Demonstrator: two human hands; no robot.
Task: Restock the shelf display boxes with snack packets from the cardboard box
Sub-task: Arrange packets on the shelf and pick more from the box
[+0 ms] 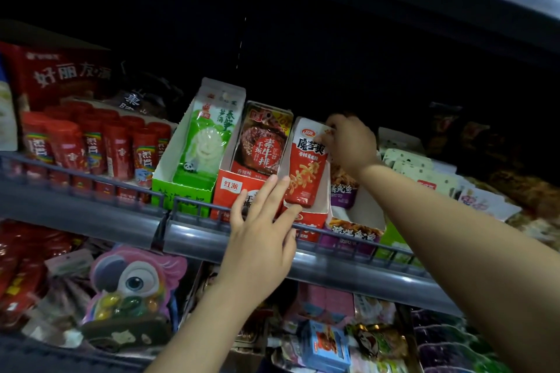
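The back of the shelf (194, 233) lay in deep shadow, so whatever stood behind the front row was impossible to make out, and the far right packets were blurred. The cardboard box named in the task did not appear in view. The right hand (348, 142) covered the top corner of the red snack packet (309, 166), its fingertips curled in a narrow grip pinching that upper edge; how far the thumb wrapped behind was hidden. The packet was glossy red with a white top band, bold dark characters and orange strips printed below. It stood upright, slightly tilted, inside the red-and-white display box (312, 218) at the shelf front. The left hand (260, 221) had its fingers straight and spread, gripping nothing, their tips resting against that box's left front edge and overlapping the neighbouring red box (233, 191), which held a dark steak-printed packet (263, 142). To the left, a green display box (181, 191) held a green-and-white packet (209, 139). To the right, a purple display box (351, 233) held purple packets, partly hidden behind the right forearm.
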